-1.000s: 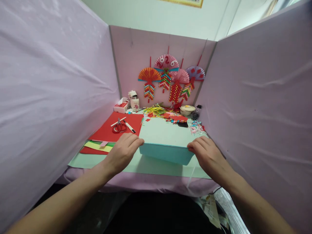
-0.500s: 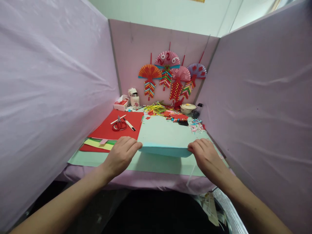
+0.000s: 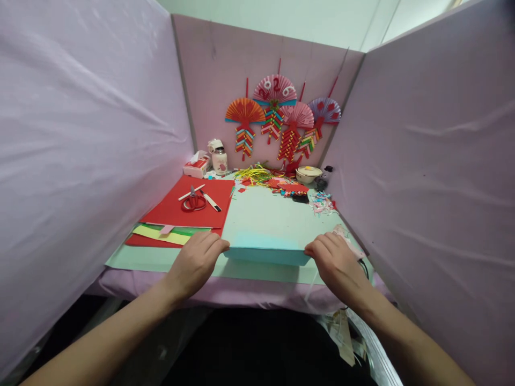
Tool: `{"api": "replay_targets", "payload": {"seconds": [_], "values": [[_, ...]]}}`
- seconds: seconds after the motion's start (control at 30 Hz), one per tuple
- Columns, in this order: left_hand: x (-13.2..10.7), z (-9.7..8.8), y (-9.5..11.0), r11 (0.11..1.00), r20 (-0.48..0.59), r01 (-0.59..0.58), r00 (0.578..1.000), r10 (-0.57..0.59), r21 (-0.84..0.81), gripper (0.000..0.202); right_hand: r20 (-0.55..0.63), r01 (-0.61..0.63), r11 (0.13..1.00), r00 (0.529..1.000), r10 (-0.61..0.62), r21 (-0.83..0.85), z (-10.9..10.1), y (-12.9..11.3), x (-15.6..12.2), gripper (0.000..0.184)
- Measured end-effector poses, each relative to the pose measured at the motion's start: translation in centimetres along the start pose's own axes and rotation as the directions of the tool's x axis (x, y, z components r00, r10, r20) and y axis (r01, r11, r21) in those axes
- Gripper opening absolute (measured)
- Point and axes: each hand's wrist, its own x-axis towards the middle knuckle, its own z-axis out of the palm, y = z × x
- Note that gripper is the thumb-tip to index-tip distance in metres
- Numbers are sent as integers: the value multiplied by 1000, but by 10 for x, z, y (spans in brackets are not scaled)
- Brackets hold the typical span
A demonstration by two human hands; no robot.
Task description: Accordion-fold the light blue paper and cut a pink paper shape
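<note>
A light blue sheet of paper (image 3: 265, 255) is stretched between my hands above the front of the table, its top edge nearly straight. My left hand (image 3: 196, 264) pinches one end of that edge between thumb and fingers. At the opposite end my right hand (image 3: 337, 266) pinches the other corner. Left of the sheet lies a stack of red paper (image 3: 209, 217), with green and yellow sheets showing under it. Red-handled scissors (image 3: 193, 202), a white cutter knife (image 3: 211, 202) and a white stick (image 3: 191, 192) rest on the red sheet.
Yellow strips (image 3: 254, 175) and red paper scraps lie at the back, near a tissue pack (image 3: 197, 165), a bottle (image 3: 219, 160) and a lidded bowl (image 3: 308, 174). Several paper fan decorations (image 3: 276, 91) hang on the back panel. Pink side walls (image 3: 426, 145) enclose the table.
The stretched blue sheet and both hands have shifted slightly down and left in view, with the grips unchanged. The camera view has moved a little; a black cable now shows beside the right hand.
</note>
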Motion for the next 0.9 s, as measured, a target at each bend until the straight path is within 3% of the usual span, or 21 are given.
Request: {"api": "replay_targets", "payload": {"seconds": [0.17,0.27,0.33,0.43,0.53,0.63,0.77,0.9], "values": [[10,-10,13,999,57,16,998,-18,32,17,3,1,1000,1000,-1,-23,8,-5,-1,17],[28,-11,34,1000,80,7,997,-7,1,37,17,-3,999,1000,3,-45,10,-9,-1,18],[38,-2,46,998,127,-20,991,27,-58,35,24,1,999,1000,1,-50,10,-11,-2,17],[44,21,54,990,144,-76,985,93,-122,13,26,-10,999,1000,11,-53,8,-10,-4,15],[43,38,57,989,121,-78,988,93,-124,17,5,-67,996,998,68,-63,6,-13,-5,8],[43,42,63,992,108,-62,991,74,-110,18,-34,-108,993,994,107,-46,8,-23,1,20],[45,43,74,995,112,-13,993,24,-100,18,8,-73,997,997,73,-4,22,-40,15,8],[43,45,74,995,130,-3,991,17,-102,18,5,-47,999,999,47,-14,36,-45,20,18]]}}
